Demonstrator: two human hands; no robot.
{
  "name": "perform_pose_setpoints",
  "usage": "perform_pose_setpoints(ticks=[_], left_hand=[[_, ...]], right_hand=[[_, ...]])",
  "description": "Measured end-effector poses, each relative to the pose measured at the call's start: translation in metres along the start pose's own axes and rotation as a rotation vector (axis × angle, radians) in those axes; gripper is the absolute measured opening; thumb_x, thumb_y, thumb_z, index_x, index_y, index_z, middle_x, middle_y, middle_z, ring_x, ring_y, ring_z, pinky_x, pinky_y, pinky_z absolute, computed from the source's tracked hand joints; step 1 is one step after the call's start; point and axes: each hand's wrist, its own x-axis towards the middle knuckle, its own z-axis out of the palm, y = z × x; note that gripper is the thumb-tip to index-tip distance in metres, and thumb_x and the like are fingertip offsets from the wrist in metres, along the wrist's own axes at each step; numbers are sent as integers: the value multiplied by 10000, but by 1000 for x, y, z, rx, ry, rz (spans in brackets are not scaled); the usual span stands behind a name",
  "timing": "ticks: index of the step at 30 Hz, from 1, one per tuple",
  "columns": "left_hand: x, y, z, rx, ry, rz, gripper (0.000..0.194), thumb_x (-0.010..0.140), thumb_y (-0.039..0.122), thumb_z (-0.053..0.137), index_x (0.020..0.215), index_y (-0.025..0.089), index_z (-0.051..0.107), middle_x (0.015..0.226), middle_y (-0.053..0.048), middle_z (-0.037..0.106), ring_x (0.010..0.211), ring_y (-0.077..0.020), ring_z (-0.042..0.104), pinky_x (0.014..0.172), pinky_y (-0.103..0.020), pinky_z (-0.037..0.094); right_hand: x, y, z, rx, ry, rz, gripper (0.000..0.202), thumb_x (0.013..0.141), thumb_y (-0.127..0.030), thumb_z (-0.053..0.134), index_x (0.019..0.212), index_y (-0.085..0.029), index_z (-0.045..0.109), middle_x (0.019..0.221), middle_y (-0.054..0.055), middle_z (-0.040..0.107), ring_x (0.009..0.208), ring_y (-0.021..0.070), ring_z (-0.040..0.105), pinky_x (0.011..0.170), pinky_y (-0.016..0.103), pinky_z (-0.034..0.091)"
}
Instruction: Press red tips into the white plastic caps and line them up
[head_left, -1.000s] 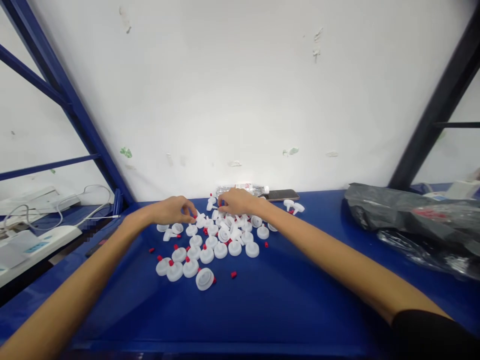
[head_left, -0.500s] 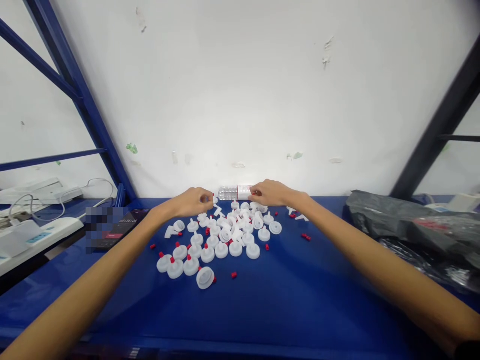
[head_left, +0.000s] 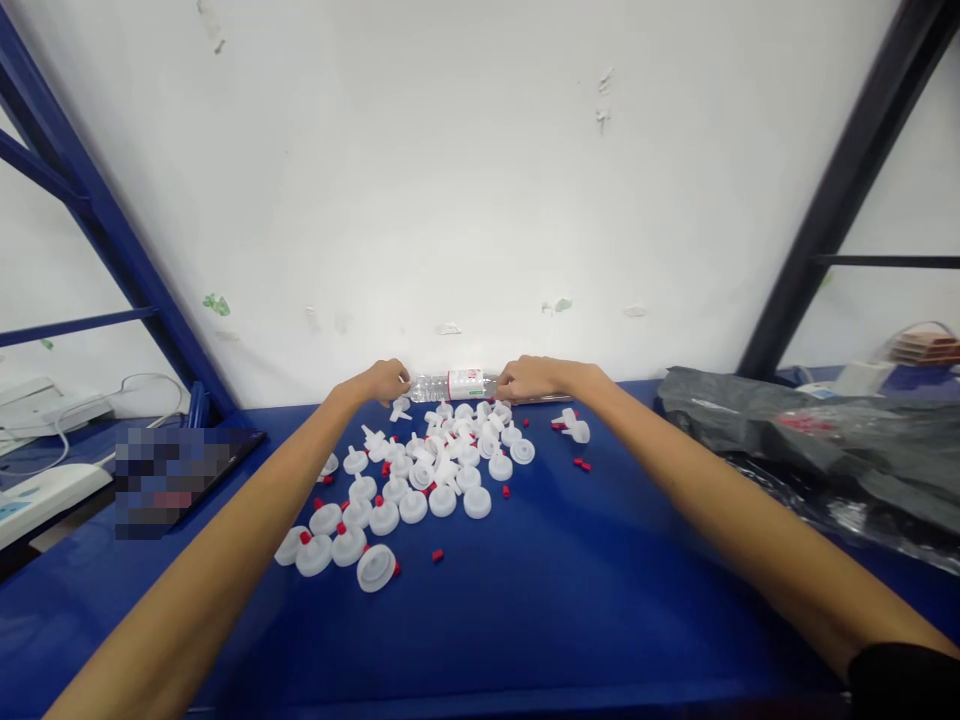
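Note:
A clear plastic bottle (head_left: 466, 383) with a white and red label lies on its side at the back of the blue table, along the wall. At its left end, my left hand (head_left: 384, 381) has its fingers curled against the bottle. My right hand (head_left: 529, 378) is closed on the right end, which it partly hides. Just in front of the bottle spreads a pile of white plastic nozzle caps (head_left: 442, 450). Several at the front left carry red tips, like this nozzle cap (head_left: 349, 545). Loose red tips (head_left: 438, 555) lie among and around them.
A grey plastic bag (head_left: 780, 420) lies along the right side. At the left are a partly blurred dark device (head_left: 247, 445), a white power strip (head_left: 45, 495) and cables. Blue metal posts (head_left: 127, 240) rise at the left, and a dark post (head_left: 814, 200) at the right.
My left hand has come right and back to the bottle's left end. My right hand has slid right along the bottle, uncovering more of the label. The view has shifted.

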Motion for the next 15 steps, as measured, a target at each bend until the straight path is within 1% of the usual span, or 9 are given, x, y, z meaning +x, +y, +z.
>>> perform_pose_setpoints(ticks=[2,4,6,8,10,12,13,15], left_hand=[[1,-1,2,-17,-66,-24,363,956,370,619,1250,157,606,1236,-95,634,1036,-227,650,867,-432,573],[-2,-1,5,-30,-100,-33,362,954,364,622,1250,157,608,1241,-95,633,1043,-231,648,868,-427,572],[-6,-3,7,-45,-109,-34,357,956,362,621,1249,158,606,1234,-92,635,1033,-223,651,856,-421,576],[-9,-5,7,-68,-86,-26,304,947,336,637,1178,140,641,1145,-84,672,968,-206,671,832,-398,583],[-12,-6,0,-107,-37,-6,194,915,265,667,1027,109,698,966,-76,718,855,-188,698,815,-360,586],[-15,-2,-12,-174,21,36,136,881,209,674,919,91,729,831,-82,734,777,-180,713,810,-324,588],[-18,2,-19,-215,47,68,153,877,215,669,928,88,738,832,-92,745,776,-182,719,806,-312,591],[-24,16,-29,-302,78,149,254,880,292,666,1020,94,744,921,-114,767,818,-189,728,788,-299,600]], right_hand=[[0,3,-4,12,-20,-26,332,852,-480,552,813,-219,753,820,80,736,696,214,614,619,324,376],[0,5,-6,20,-9,-56,398,886,-517,502,891,-214,761,887,99,746,741,234,632,631,328,385],[0,4,-8,23,22,-73,430,904,-533,483,949,-209,761,929,110,747,772,244,640,640,328,390],[0,0,-9,26,55,-85,456,916,-549,476,958,-198,765,916,119,744,783,250,644,655,331,394],[0,-4,-10,33,99,-92,479,939,-550,459,966,-182,766,911,132,741,811,257,647,682,338,401],[-1,-9,-11,51,143,-109,480,962,-546,443,1049,-186,749,969,129,743,866,254,653,719,338,414],[-1,-11,-11,85,157,-135,478,965,-554,452,1128,-196,724,1014,122,744,895,247,656,741,334,424],[-1,-14,-11,204,151,-207,542,940,-594,509,1312,-217,624,1105,105,738,915,226,667,778,324,447]])
